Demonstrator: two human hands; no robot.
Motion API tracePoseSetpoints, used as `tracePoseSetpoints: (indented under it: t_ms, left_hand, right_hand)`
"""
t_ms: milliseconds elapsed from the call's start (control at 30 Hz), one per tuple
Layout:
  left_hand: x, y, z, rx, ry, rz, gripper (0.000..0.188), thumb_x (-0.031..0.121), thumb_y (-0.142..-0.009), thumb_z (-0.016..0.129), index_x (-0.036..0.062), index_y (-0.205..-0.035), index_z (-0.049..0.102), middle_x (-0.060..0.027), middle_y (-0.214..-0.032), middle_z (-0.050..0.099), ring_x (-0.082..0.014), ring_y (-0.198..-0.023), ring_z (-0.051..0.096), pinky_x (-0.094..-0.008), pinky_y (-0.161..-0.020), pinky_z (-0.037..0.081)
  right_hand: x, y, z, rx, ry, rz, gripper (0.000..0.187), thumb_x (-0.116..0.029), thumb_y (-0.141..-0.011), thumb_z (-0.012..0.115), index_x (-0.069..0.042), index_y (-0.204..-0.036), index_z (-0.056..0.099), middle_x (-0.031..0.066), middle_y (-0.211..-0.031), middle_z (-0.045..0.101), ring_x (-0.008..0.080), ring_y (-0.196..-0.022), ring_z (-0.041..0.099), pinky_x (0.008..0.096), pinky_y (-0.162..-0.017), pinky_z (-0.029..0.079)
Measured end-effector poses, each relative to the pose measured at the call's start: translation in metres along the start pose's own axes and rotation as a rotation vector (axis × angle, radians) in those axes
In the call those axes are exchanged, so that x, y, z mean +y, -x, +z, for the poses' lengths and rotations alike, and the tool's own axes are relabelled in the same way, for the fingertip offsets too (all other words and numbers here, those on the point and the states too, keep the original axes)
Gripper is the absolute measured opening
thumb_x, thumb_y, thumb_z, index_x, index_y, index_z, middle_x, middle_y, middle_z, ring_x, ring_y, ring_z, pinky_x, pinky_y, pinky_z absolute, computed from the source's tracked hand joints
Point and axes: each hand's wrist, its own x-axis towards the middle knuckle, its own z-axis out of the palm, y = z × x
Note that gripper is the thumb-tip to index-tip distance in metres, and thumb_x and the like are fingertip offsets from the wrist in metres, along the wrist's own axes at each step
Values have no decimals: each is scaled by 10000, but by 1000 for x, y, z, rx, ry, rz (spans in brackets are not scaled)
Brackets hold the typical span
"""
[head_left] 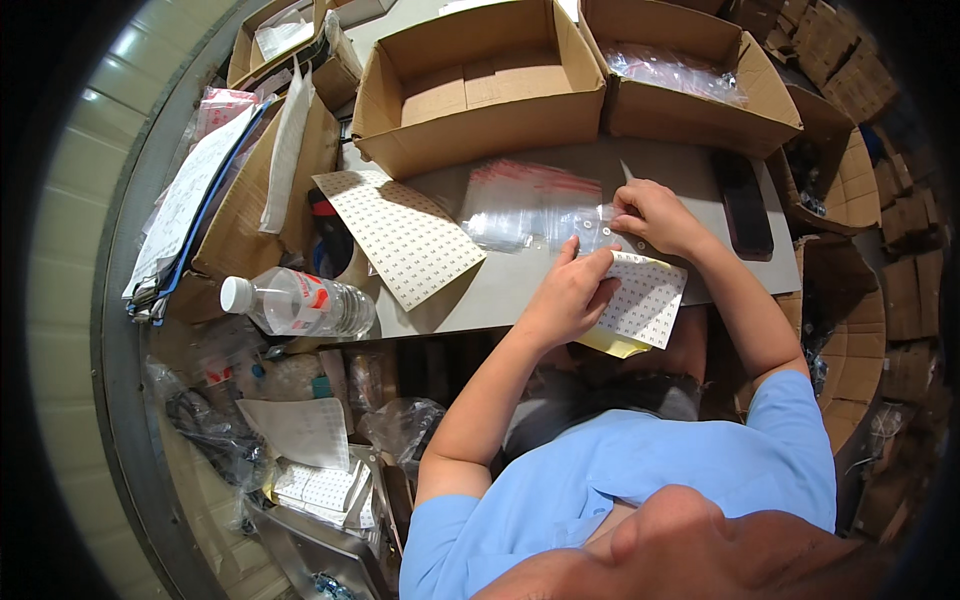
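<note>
Left hand: the person's left hand [572, 290] has its fingers curled over the left part of a white paper label sheet with small dark print and a yellow underside [650, 295]; its foremost fingertip reaches the near edge of the bags.
Right hand: the right hand [655, 215] has its fingertips drawn together over the bags' right end; whether they pinch anything I cannot tell. A thin pale pointed piece [626, 171] sticks out just beyond it.
Bags from hands: the overlapping clear plastic bags with red top bands [500, 205] lie ahead and to the left, their row running left to right, bands at the far side. The right end is directly by both hands' fingertips.
Label sheet: right of the left hand, nearer the body than the right hand, its near part projecting past the worktop edge.
Spots: small round white marks [587, 224] show at the bags' right end.
Worktop: smooth, grey [430, 315]; a larger cream sheet of printed labels [405, 235] lies slanted on the left, a dark slab-shaped phone [742, 205] on the right.
Bottle: clear ribbed plastic, white cap, red label [350, 308], lying beside the cream sheet.
Boxes: brown corrugated open box [480, 135] ahead; another brown box [700, 115], right of it, holds shiny clear plastic.
</note>
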Motion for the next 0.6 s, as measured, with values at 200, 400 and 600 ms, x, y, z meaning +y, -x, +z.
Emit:
tracePoseSetpoints:
  t_ms: [200,400,600]
  left_hand:
    - [-1,2,-5,-37,31,-38,176,48,-853,591,14,-936,439,-193,-813,569,-413,-848,552,-553,-1070,291]
    - [-2,-1,0,-10,73,-25,222,55,-826,646,2,-877,437,-194,-789,466,-398,-861,454,-450,-755,410]
    - [-2,-1,-3,16,53,-63,242,76,-825,660,-3,-886,440,-195,-821,477,-399,-805,483,-454,-705,411]
  right_hand:
    - [11,-14,-35,235,-485,-36,60,-16,-826,641,19,-823,593,38,-765,582,94,-758,576,250,-695,476]
    - [62,-78,-145,952,283,195,213,-252,-877,660,-60,-967,643,78,-821,660,243,-778,637,345,-701,481]
    - [23,-42,-103,963,403,-203,243,-204,-811,693,-43,-992,675,134,-946,668,319,-901,639,376,-816,488]
